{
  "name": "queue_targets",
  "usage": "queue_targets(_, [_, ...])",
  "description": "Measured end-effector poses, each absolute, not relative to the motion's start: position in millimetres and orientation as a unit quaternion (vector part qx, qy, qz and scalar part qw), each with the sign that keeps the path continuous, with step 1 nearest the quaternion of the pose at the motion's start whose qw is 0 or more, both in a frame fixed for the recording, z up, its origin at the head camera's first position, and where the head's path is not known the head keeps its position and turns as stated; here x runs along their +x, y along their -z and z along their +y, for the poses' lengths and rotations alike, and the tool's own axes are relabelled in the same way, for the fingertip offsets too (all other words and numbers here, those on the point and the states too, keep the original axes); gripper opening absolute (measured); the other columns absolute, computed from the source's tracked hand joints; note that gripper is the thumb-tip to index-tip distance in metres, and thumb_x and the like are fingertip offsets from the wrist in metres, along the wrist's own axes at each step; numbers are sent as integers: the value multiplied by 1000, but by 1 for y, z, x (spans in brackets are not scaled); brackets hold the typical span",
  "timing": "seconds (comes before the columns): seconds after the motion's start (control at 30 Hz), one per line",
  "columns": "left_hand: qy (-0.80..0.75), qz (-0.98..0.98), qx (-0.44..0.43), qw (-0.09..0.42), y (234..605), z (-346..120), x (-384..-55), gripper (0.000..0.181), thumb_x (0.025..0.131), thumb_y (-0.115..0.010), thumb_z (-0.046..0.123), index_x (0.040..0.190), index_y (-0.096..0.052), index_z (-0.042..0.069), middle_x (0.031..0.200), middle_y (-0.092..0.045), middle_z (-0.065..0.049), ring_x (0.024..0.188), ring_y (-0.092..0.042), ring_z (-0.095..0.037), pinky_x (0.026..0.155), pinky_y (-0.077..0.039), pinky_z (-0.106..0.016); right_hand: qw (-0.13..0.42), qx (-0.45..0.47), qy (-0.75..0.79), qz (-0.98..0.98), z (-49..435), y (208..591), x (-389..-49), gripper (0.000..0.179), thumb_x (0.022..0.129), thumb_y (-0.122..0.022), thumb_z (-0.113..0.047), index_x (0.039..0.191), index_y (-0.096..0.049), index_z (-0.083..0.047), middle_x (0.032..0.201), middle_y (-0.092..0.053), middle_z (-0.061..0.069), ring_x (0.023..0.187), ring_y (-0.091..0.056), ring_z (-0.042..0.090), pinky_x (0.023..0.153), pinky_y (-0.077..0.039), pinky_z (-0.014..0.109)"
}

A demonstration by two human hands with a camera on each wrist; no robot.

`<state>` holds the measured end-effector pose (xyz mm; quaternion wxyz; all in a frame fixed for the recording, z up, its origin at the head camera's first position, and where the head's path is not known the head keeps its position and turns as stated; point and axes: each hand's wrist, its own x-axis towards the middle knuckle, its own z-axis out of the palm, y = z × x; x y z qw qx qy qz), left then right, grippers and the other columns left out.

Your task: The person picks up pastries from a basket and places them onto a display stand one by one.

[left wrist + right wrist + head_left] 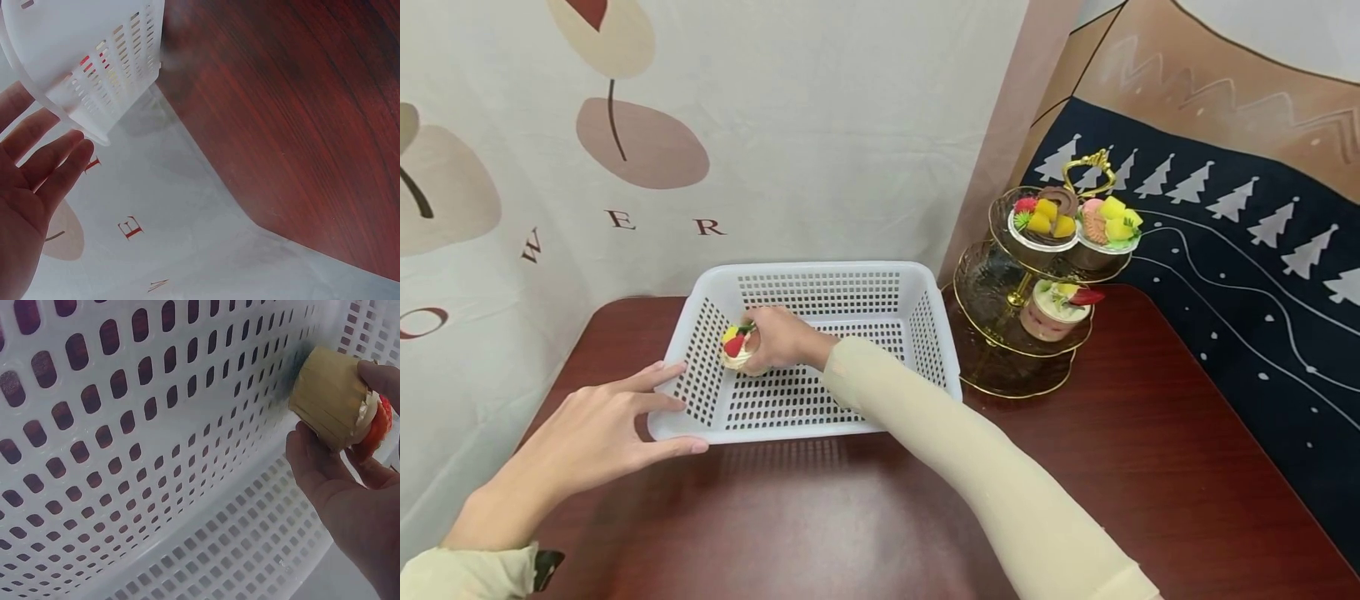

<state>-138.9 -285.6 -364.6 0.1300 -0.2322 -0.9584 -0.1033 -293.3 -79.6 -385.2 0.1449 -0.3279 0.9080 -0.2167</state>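
My right hand reaches into the white perforated plastic basket and grips a small cupcake near its left end. Fruit in red and yellow tops the cream. Seen from the right wrist, the cupcake lies tilted, its tan paper cup toward the basket floor, with thumb and fingers around its upper part. My left hand is at the basket's front left corner, fingers spread and fairly straight. In the left wrist view its fingertips are right at the basket rim.
Right of the basket stands a tiered dessert stand with gold rims. Its top tier bears two fruit-topped dessert cups, a chocolate one and another; a pink layered cup sits below. Printed cloths hang behind the dark red wooden table.
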Motion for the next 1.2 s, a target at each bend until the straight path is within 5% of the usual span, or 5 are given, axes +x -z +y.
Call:
queue_targets(0.3, [99, -961, -228, 123, 364, -287, -139, 54, 65, -81, 67, 90, -81, 20, 133, -64, -6, 89, -69, -26, 62, -47, -44, 103, -356, 267, 889, -58, 354, -282, 69, 78, -82, -25, 139, -54, -5, 120, -61, 0, 96, -55, 6, 77, -44, 14])
queue_targets(0.57, [97, -960, -231, 123, 364, -287, -139, 50, 64, -82, 65, 89, -80, 22, 132, -64, -6, 66, -58, -9, 57, -43, -36, 61, -371, 335, 864, -26, 323, -272, 65, 77, -83, -22, 134, -59, -5, 120, -63, 1, 99, -55, 8, 78, -45, 15])
queue_targets(0.83, [96, -961, -231, 119, 365, -288, -139, 48, 65, -82, 65, 89, -79, 24, 133, -63, -4, 61, -50, 2, 55, -41, -34, 28, -367, 361, 857, 5, 309, -262, 64, 77, -84, -25, 133, -60, -7, 123, -62, 2, 103, -55, 8, 85, -45, 18])
queue_targets(1.2, [94, -961, -229, 120, 364, -289, -139, 49, 65, -82, 65, 90, -79, 24, 133, -63, -5, 61, -50, 1, 55, -40, -33, -44, -374, 364, 852, 55, 305, -241, 66, 76, -86, -22, 134, -59, -6, 119, -62, 4, 102, -57, 11, 89, -45, 23])
